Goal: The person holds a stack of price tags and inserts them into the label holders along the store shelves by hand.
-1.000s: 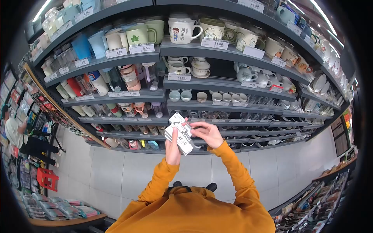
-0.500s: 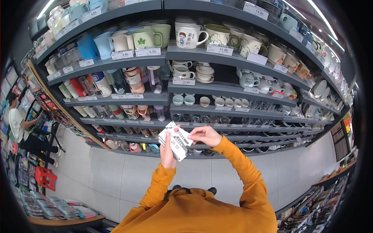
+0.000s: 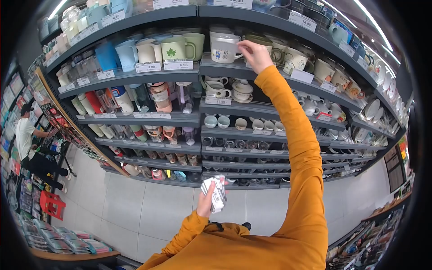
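Observation:
My left hand (image 3: 205, 202) grips a fanned stack of white price cards (image 3: 218, 198) low in front of the shelves; 26.50 reads on one. My right hand (image 3: 255, 55) is raised to the mug shelf, thumb and fingers pinched together. From its fingertips a pale, blurred price card (image 3: 228, 43) reaches left across the upper part of the white mug (image 3: 221, 56) with a cartoon figure. The mug's handle is beside the fingers. My right hand mostly covers the shelf-edge label beneath it.
Green mugs (image 3: 174, 48) stand left of the white mug, with a 6.50 label (image 3: 178, 65) below. Bowls and teapots (image 3: 310, 106) fill lower shelves. A person (image 3: 26, 135) stands at the far left, near a red stool (image 3: 52, 204). Packaged goods (image 3: 56, 243) lie at lower left.
My right hand has moved away from the stack, up and right to the mug shelf, with a card in its fingers. My left hand has moved lower and slightly right with the stack.

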Motion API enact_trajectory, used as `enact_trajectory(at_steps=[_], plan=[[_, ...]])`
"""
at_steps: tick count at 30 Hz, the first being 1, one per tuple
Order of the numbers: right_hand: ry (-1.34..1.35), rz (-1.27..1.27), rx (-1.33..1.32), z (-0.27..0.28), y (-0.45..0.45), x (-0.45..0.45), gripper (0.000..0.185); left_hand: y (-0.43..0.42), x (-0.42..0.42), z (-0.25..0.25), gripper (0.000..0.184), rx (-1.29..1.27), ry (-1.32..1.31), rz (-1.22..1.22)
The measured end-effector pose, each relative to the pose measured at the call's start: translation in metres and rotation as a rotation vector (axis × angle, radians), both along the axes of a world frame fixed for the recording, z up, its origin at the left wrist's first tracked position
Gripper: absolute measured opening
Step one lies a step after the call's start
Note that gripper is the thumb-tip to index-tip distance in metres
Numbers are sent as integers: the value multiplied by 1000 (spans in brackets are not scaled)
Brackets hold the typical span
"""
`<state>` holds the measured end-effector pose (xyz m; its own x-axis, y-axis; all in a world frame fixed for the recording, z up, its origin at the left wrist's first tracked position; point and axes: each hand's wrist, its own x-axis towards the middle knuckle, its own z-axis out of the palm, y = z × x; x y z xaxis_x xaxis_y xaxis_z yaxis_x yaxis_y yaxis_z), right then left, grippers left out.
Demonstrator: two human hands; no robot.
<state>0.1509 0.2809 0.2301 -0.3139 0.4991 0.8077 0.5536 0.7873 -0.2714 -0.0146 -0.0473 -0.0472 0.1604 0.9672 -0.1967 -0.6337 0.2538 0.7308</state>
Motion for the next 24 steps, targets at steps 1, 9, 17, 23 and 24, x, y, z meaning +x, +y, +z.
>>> enact_trajectory(at_steps=[1,9,17,23,24], plan=[[-37,27,-78,-4,6,-2,18,-5,1,-9,43,-40,6,-51],[149,327,-305,-5,13,-2,19,-29,14,-35,46,-34,163,-269],[-156,124,-131,-7,9,3,21,-31,19,-41,39,-162,178,-430],[-85,11,173,-10,-22,-6,16,-33,20,-49,33,-360,39,-420],[-88,-18,244,-10,-29,-6,16,-33,19,-53,33,-359,2,-422]])
